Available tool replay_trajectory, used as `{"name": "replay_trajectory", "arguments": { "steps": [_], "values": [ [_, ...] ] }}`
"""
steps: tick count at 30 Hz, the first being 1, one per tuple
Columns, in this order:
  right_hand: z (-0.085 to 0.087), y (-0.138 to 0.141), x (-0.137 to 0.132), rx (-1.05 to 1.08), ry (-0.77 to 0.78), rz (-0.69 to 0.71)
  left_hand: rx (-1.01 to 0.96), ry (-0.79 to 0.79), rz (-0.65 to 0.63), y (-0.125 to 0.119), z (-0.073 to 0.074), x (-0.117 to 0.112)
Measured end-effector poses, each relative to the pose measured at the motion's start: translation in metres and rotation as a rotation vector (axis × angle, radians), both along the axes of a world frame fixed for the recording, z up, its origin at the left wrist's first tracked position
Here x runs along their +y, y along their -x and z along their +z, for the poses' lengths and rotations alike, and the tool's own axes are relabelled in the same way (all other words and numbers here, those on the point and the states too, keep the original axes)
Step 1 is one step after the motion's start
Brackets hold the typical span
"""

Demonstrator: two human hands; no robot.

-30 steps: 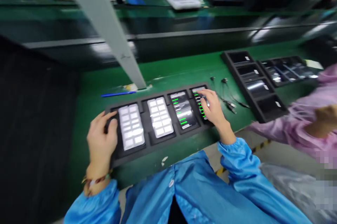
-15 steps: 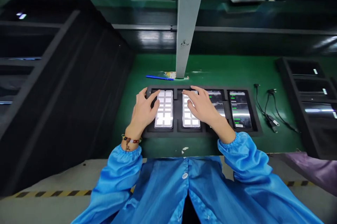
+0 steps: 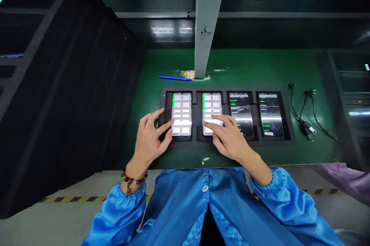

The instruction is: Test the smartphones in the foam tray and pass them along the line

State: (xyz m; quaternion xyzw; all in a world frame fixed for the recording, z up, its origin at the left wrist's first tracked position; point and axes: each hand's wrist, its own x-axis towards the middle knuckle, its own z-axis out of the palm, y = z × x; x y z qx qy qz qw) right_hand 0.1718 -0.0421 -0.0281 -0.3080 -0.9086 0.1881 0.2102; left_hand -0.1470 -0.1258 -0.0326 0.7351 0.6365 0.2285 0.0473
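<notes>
My L hand has its fingers spread apart, nothing gripped; I see its index tip at the L edge of the first phone, thumb nr the phone's lower L side. My R hand is also spread, nothing clamped, w/ two fingertips over the second phone; can't tell how hard they press, if at all. Both phones show lit screens w/ white blocks in rows & a green strip at upper L.

To the R I get the third phone & fourth phone, dark screens w/ green lines of text. All 4 lie face up, side by side, each in its own slot of the black tray, flat on the green counter.

Further out: blue pen behind the tray, nr the foot of the grey post; white scraps at the front edge; cables R of the tray. Tall black stack on my far L; purple sleeve of another person, lower R.
</notes>
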Motion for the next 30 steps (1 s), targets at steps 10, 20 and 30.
{"name": "replay_trajectory", "arguments": {
  "steps": [10,20,30],
  "values": [
    [0.0,-0.01,-0.012,0.043,0.037,0.12,-0.044,-0.169,-0.171,0.006,-0.011,-0.026],
    [0.001,0.015,0.026,-0.042,0.092,-0.071,-0.03,0.043,-0.063,0.006,-0.007,-0.009],
    [0.003,-0.009,-0.014,-0.004,0.089,0.097,-0.083,-0.018,-0.167,0.014,-0.013,-0.032]
  ]
}}
